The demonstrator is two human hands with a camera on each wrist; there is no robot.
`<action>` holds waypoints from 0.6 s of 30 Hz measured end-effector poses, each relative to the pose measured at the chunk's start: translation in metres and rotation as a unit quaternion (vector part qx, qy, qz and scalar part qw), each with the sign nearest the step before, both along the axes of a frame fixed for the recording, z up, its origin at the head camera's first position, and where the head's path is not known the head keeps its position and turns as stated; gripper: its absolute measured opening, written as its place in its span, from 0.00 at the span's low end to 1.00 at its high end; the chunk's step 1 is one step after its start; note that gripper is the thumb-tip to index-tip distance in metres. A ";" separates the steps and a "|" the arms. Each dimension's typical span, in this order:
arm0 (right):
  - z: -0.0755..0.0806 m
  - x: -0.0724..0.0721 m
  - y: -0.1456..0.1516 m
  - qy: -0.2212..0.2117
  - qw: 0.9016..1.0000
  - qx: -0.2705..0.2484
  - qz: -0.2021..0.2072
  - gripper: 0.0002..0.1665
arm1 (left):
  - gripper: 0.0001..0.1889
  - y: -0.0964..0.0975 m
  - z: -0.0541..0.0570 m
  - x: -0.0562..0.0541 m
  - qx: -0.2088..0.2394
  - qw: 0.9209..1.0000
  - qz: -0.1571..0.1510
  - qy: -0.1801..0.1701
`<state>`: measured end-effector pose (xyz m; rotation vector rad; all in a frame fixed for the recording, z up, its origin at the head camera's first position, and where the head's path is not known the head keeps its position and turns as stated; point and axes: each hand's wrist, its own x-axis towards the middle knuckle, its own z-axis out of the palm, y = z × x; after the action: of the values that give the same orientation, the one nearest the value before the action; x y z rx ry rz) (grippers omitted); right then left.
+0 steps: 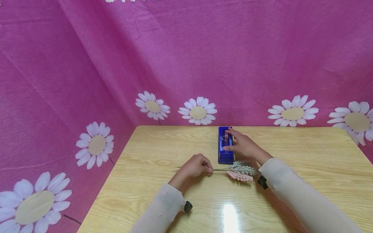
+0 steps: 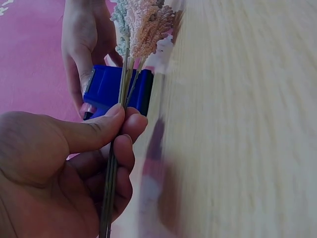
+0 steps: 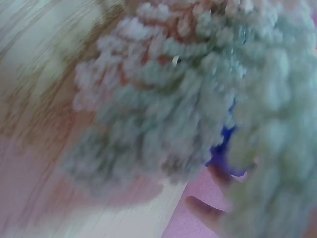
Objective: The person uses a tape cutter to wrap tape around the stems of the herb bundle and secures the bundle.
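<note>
My left hand pinches a small bunch of artificial flower stems between thumb and fingers, just over the table. The fluffy heads, one pale green and one pink, point right, below my right forearm. A blue tape dispenser stands lengthwise near the table's far edge. My right hand reaches over it from the right, its thumb and fingers spread around the middle part where the roll sits. In the right wrist view the flower heads hide most of the dispenser and part of that hand.
The light wooden table carries these things. Behind it and along the left hangs a magenta cloth with white daisies. Both wrists wear a dark strap piece at the sleeve cuff. A bright glare spot lies near the front.
</note>
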<state>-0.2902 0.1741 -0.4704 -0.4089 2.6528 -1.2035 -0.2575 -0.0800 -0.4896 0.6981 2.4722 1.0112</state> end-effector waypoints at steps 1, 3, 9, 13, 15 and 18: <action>0.000 0.000 0.000 0.002 1.000 0.003 0.001 0.52 | 0.06 -0.002 -0.001 0.001 0.001 1.000 0.001 0.000; -0.001 0.000 0.001 0.006 1.000 0.009 0.002 0.52 | 0.06 -0.007 -0.002 0.002 0.005 1.000 0.005 -0.008; -0.001 -0.001 0.001 0.004 1.000 0.017 0.002 0.53 | 0.05 -0.023 -0.003 0.008 0.009 1.000 0.018 -0.018; 0.000 -0.002 0.001 0.004 1.000 0.021 0.003 0.53 | 0.04 -0.036 -0.002 0.012 0.005 0.999 0.029 -0.014; 0.000 -0.002 0.001 0.006 1.000 0.024 0.004 0.53 | 0.04 -0.043 -0.001 0.014 0.002 0.999 0.034 -0.015; 0.001 -0.002 0.001 0.013 1.000 0.028 0.003 0.53 | 0.05 -0.053 0.001 0.017 -0.003 0.999 0.040 -0.014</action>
<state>-0.2921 0.1755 -0.4696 -0.4252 2.6986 -1.1280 -0.2405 -0.1326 -0.4891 0.5841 2.4961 1.0335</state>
